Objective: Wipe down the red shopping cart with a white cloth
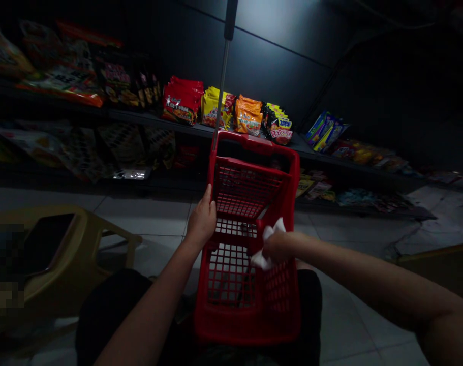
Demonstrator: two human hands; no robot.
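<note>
A red plastic shopping basket (288, 203) with a mesh grid of square holes stands in front of me, with a thin metal pull handle (222, 86) rising from its far left corner. My left hand (203, 218) grips the basket's left side wall near the top edge. My right hand (276, 246) is pinched around a crumpled white tissue (267, 245), pressing it against the inner middle of the basket. The tissue's lower part sticks out under my fingers.
Low dark shelves (151, 119) run along the back, holding packets of instant noodles (181, 100) and other snack bags. A yellow plastic chair (74, 239) stands to the left. Grey floor tiles (147, 216) surround the basket, and a dark object sits at the lower right.
</note>
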